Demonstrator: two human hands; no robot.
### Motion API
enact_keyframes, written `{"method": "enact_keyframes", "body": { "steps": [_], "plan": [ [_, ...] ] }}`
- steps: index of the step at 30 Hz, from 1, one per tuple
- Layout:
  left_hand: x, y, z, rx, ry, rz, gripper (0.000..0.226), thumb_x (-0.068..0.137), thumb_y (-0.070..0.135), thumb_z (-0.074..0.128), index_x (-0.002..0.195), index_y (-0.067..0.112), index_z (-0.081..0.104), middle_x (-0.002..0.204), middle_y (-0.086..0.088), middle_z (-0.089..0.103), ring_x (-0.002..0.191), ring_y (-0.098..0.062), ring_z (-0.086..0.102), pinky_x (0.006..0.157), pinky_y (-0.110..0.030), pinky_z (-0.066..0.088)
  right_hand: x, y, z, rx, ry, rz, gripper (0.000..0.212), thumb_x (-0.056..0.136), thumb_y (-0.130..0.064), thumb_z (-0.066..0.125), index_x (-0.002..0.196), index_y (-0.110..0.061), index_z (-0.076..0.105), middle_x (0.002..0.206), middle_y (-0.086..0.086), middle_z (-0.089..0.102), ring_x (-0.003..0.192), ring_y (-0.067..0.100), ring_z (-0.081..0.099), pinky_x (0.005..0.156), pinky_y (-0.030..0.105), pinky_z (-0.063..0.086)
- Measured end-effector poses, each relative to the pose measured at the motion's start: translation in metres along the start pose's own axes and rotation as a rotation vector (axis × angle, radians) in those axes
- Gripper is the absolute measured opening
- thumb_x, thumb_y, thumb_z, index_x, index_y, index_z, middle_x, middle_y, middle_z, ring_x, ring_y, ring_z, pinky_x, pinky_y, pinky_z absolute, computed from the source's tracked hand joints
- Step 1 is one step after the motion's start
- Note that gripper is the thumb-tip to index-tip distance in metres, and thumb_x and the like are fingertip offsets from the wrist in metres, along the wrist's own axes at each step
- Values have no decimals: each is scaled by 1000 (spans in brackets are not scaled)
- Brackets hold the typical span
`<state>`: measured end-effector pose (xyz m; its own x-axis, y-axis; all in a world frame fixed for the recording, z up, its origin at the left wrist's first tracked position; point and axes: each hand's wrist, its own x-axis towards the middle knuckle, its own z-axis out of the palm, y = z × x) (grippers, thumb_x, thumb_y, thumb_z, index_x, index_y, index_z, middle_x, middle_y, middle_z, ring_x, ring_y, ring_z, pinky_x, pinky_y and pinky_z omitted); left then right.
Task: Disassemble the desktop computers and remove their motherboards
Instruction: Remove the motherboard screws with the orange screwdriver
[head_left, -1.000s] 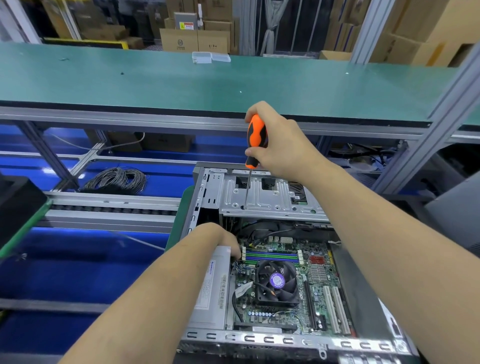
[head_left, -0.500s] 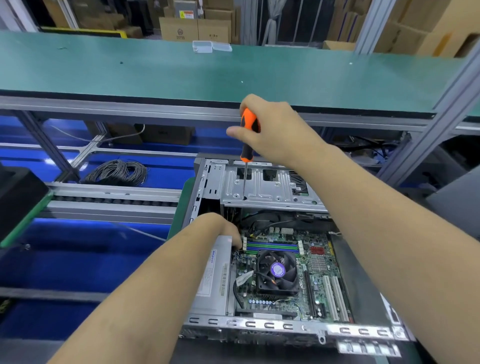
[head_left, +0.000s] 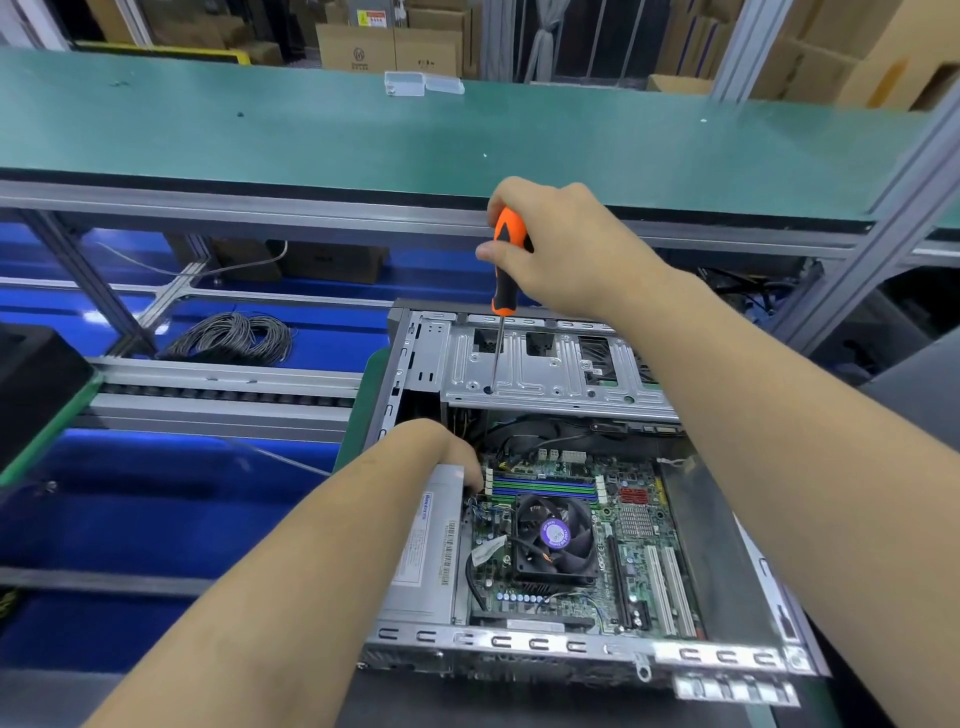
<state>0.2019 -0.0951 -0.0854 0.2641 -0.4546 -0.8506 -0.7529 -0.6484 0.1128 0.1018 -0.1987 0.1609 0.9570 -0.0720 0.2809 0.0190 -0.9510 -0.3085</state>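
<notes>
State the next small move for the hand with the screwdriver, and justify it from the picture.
Probably turn the screwdriver to loosen the screw: the right hand grips its handle, its tip sits at a hole in the drive cage, and the left hand steadies the case.

A long green bench surface (head_left: 311, 135) is seen across the upper part of the frame, edged in front by a grey aluminium rail (head_left: 208, 200). A small clear plastic box (head_left: 423, 83) is set on its far edge, upper centre. Behind it, brown cardboard cartons (head_left: 387, 49) are stacked along the top of the frame, with further cartons (head_left: 857, 57) at upper right. Below the bench, at left of centre, a coil of grey cable (head_left: 234, 338) is laid on a blue surface (head_left: 130, 519). A roller conveyor track (head_left: 223, 395) is run across the left middle. A black object on a green base (head_left: 36, 389) is cut off at the left edge.
</notes>
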Motion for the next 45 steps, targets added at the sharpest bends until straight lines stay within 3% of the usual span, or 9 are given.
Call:
{"method": "enact_keyframes", "body": {
  "steps": [5,8,11,16,25,35,39,42,45],
  "plan": [
    [-1,0,0,-22,-11,-8,27,93,37,45,117,26,43,119,5,31,105,-19,32,99,-39,38,1,2,0,11,8,-3,28,97,-40,59,114,-19,54,99,9,60,90,31,52,75,32,39],
    [-2,0,1,-25,7,-18,60,91,39,45,146,17,44,121,4,33,107,-18,34,109,-44,38,2,2,1,1,8,1,30,97,-40,59,117,-18,54,100,9,59,91,30,51,75,32,38],
    [-3,2,1,-11,17,-21,71,84,42,46,149,15,42,126,-2,42,107,-19,37,110,-45,38,4,2,1,-7,7,4,33,98,-41,58,122,-19,53,100,8,57,92,30,51,75,31,37],
    [-8,4,2,41,-6,-6,37,87,39,48,116,16,53,131,-8,53,114,-29,54,104,-47,46,7,3,1,-1,22,8,34,98,-41,58,123,-18,54,96,3,54,91,28,49,75,31,36],
    [-9,4,1,4,31,-35,60,94,38,46,149,15,42,158,-10,35,122,-21,46,112,-49,39,10,4,1,-8,30,1,34,98,-41,57,123,-18,54,97,0,54,92,25,47,76,30,35],
    [-6,4,1,21,21,-40,62,94,38,46,152,15,38,161,-10,30,119,-19,43,114,-48,37,10,4,2,-10,30,7,35,98,-41,58,124,-18,54,96,1,55,90,25,48,76,30,35],
    [-6,5,1,20,19,-45,61,95,36,46,151,15,38,161,-9,30,142,-28,40,113,-48,38,10,4,1,-6,31,1,34,98,-41,58,123,-19,54,97,2,57,90,26,49,75,30,36],
    [-5,4,1,28,11,-29,54,95,36,45,147,17,42,154,-7,38,130,-25,45,110,-45,39,9,5,1,-4,36,0,34,98,-40,58,123,-17,54,97,1,57,90,25,47,75,30,35],
    [-1,2,1,23,-14,-16,26,94,36,45,118,28,41,120,1,33,107,-18,32,96,-39,36,8,6,1,-5,36,2,35,98,-40,58,124,-17,54,95,-2,53,92,22,42,76,30,32]
  ]
}}
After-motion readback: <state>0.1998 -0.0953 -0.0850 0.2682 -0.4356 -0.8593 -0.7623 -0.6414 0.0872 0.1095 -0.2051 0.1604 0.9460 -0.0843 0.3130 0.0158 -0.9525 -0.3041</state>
